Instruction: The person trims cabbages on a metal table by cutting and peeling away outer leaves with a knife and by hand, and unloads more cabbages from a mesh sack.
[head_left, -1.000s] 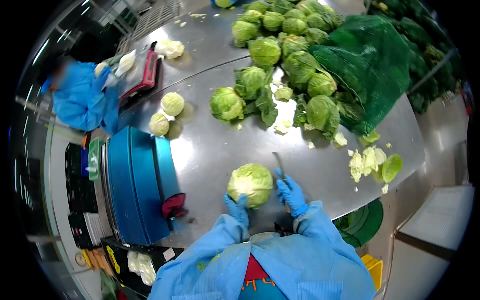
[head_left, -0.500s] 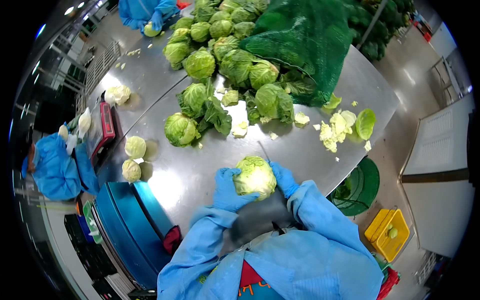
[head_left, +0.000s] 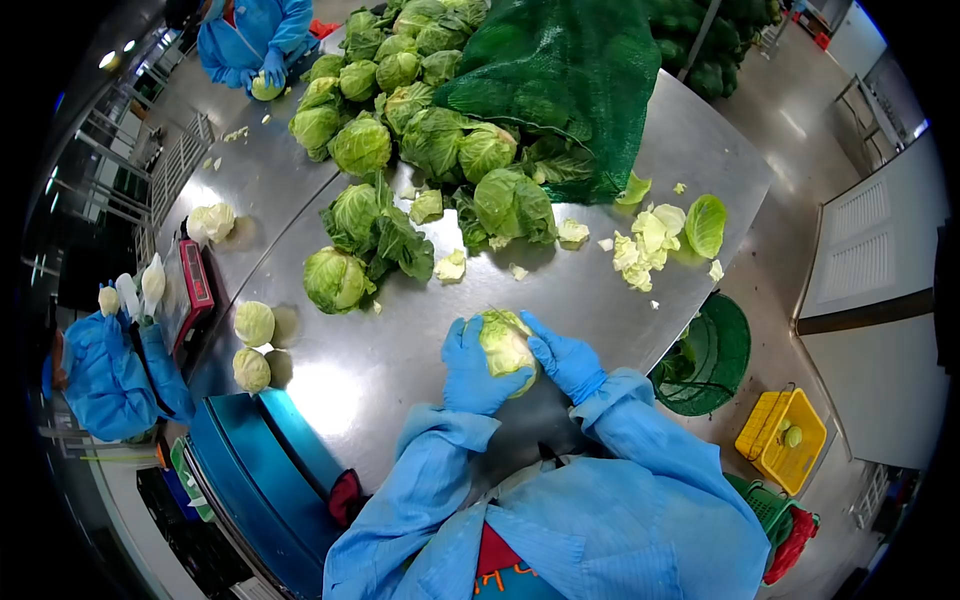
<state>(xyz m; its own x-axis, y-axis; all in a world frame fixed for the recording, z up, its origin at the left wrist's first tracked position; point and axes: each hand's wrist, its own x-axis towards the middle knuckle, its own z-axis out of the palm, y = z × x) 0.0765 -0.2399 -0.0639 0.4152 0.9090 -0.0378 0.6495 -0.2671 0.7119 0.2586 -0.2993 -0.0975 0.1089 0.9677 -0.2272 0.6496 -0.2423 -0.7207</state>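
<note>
A pale green cabbage (head_left: 506, 342) is between my two blue-gloved hands, just over the near part of the metal table (head_left: 400, 380). My left hand (head_left: 474, 372) wraps round its left side, with the thumb along the lower front. From the right, my right hand (head_left: 566, 362) presses its fingers against the top right of the head. The side of the cabbage under my palms is hidden. Beyond it lie a leafy cabbage (head_left: 337, 280) and loose leaf pieces (head_left: 450, 267). Two trimmed cabbages (head_left: 254, 323) sit to the left.
Many cabbages (head_left: 398, 70) and a green mesh sack (head_left: 560, 90) fill the far side. Leaf scraps (head_left: 648, 245) lie at right. A green basket (head_left: 715, 355) and yellow crate (head_left: 785, 440) stand below the right edge. A red scale (head_left: 196, 275) is left. Co-workers (head_left: 255, 40) work at far left and left.
My right hand has shifted from beside the cabbage onto its upper right, fingers now laid over it. A thin blade-like strip seen beyond the cabbage earlier no longer shows. The whole view has turned slightly.
</note>
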